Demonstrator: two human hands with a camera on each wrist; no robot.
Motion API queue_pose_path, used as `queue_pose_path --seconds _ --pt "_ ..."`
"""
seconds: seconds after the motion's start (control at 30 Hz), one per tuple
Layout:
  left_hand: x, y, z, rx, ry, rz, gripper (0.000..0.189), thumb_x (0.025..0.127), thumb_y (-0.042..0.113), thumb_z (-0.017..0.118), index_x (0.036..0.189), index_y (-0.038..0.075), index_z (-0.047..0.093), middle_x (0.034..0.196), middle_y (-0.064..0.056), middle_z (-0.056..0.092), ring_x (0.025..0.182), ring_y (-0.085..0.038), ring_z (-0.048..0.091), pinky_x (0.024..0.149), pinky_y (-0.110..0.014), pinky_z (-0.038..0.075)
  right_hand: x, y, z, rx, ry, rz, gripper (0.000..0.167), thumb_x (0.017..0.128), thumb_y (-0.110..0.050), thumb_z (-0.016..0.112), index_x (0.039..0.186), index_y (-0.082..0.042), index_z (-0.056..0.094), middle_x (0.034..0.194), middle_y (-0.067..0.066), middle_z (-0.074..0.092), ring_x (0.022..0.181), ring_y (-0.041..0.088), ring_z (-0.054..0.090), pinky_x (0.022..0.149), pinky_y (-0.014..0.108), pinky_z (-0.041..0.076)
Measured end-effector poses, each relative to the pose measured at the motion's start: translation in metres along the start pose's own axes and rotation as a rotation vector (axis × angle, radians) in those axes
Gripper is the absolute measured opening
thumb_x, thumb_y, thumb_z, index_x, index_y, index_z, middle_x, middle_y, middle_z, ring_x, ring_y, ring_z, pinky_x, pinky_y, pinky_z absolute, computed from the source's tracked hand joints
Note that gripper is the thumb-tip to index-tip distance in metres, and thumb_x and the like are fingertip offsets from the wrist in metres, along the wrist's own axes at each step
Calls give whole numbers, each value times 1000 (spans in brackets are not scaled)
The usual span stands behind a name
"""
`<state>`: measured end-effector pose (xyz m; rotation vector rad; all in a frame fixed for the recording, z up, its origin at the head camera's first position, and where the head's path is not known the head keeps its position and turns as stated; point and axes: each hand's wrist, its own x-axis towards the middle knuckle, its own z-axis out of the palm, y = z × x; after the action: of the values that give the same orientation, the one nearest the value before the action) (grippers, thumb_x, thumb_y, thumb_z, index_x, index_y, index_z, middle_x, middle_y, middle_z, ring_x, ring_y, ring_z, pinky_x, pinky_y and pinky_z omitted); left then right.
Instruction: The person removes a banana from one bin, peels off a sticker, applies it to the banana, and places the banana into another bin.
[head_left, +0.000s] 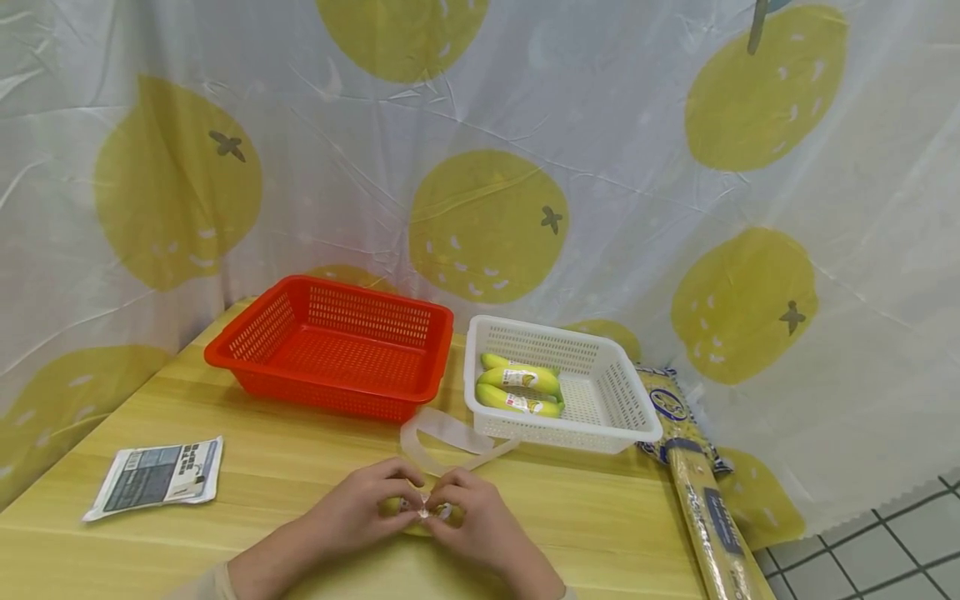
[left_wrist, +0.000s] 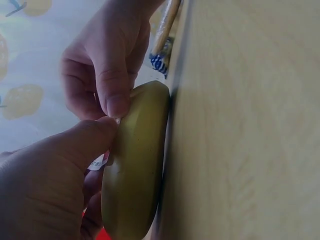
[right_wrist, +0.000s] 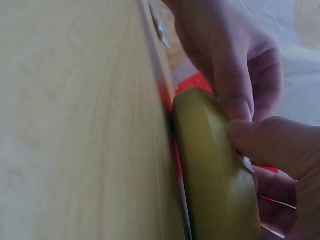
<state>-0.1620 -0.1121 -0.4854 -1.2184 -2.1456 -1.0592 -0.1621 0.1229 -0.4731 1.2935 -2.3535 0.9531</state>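
Note:
A yellow banana (head_left: 417, 530) lies on the wooden table in front of me, largely covered by my hands in the head view. Its smooth side shows in the left wrist view, where the banana (left_wrist: 137, 160) rests along the tabletop. Thumb and fingers of my left hand (head_left: 356, 512) pinch a printed label (head_left: 424, 505) on top of the banana. Opposite, my right hand (head_left: 483, 518) pinches the same label, the two thumb tips meeting. Part of the label (left_wrist: 97, 162) stands off the peel. Exactly how its ends lie under the fingertips is hidden.
Behind my hands curls a pale translucent strip (head_left: 426, 454). A red basket (head_left: 330, 395) stands at the back left; a white basket (head_left: 562, 432) to its right holds several labelled bananas (head_left: 519, 379). At left lies a printed packet (head_left: 159, 477); at right, bagged pasta (head_left: 708, 521).

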Motion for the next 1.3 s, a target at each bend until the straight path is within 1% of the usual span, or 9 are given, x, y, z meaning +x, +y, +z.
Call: queue_pose_path --seconds 0.13,0.27,0.5,0.63,0.83,0.9,1.03,1.2,1.3 --pt "1 0 0 3 -3 12 20 82 8 87 95 20 76 106 7 66 94 -5 64 85 -11 50 -2 1 0 -27 18 0 10 85 -11 84 92 -12 77 102 -5 66 98 7 66 90 15 52" --pt "1 0 0 46 -12 -19 18 83 12 87 94 20 77 105 10 66 94 -4 64 85 -14 52 -2 2 0 -44 21 18 10 85 -11 84 92 -12 77 102 -5 66 98 7 66 91 16 52" --pt "1 2 -1 183 -46 -139 18 80 27 90 93 27 77 104 18 65 98 -3 60 84 -33 54 0 -2 -3 -56 -50 174 14 88 -20 83 99 -14 77 106 -5 63 100 7 63 90 22 54" --pt "1 5 -3 259 -64 -182 20 78 34 89 95 30 78 104 21 65 98 -2 59 83 -34 49 1 -5 -4 -60 -100 266 18 90 -27 82 104 -16 78 108 -7 62 102 5 59 90 24 53" --pt "2 6 -9 310 -146 -320 23 84 55 80 99 37 77 101 26 64 102 -5 59 88 -42 47 0 -5 -4 -125 -117 300 24 88 -34 83 105 -17 81 100 -11 61 96 3 54 84 20 48" --pt "2 4 -10 307 -165 -340 24 85 58 77 100 39 77 101 27 64 104 -6 60 91 -45 46 -1 -4 -5 -159 -130 294 26 88 -36 82 107 -17 81 100 -13 60 97 3 54 85 20 49" --pt "0 0 -13 270 -184 -304 20 85 50 80 102 38 76 104 27 65 106 -6 61 93 -45 45 -5 -3 -11 -197 -155 251 29 88 -33 83 111 -16 80 102 -12 61 99 4 54 87 22 50" --pt "-1 1 -16 220 -196 -244 16 88 46 78 101 38 74 109 27 67 107 -6 62 93 -44 43 -15 -3 -21 -181 -181 221 27 86 -28 85 111 -17 81 101 -11 63 96 2 53 83 18 49" --pt "8 1 -14 143 -178 -225 17 91 45 76 103 32 74 107 21 71 101 -6 65 90 -40 48 -26 -1 -34 -174 -206 211 26 86 -28 85 110 -18 81 103 -12 65 96 2 54 83 18 49"
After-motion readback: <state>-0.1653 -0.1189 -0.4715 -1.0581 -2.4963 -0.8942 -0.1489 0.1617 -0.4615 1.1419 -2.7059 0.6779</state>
